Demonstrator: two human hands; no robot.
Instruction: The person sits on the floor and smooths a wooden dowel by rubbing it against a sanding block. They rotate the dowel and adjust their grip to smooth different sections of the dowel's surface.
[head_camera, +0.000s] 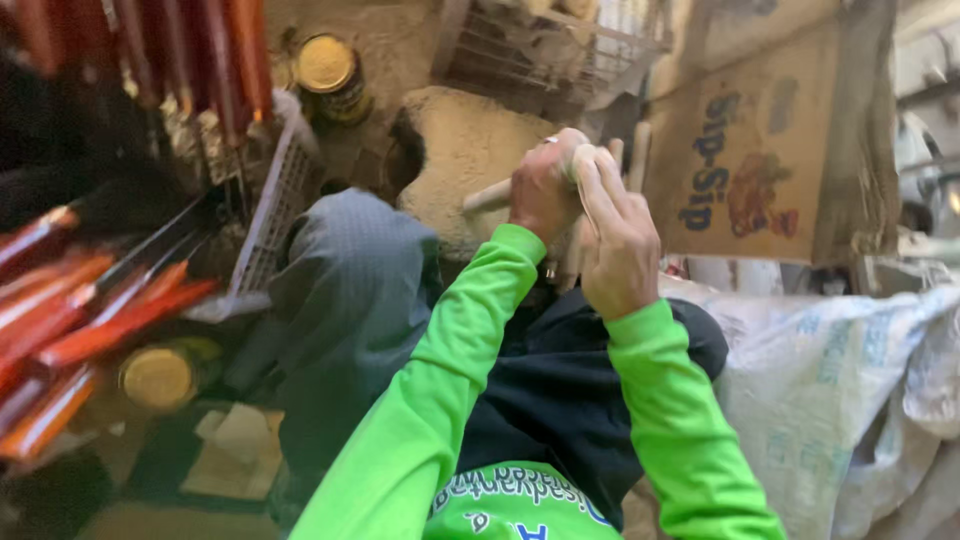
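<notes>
Fingers (600, 185) of your right hand (615, 245) wrap over a pale rod (487, 197), and your left hand (543, 190) is closed round it too.

Your rod's long axis runs sideways, its free end poking out leftward past your left fist, so that hand sits nearer the exposed length. Both fists press together in front of you, above the dark cloth (560, 390) on your lap. Red-orange sticks (90, 320) lie well apart to your left, a printed cardboard box (745, 150) to your right.
</notes>
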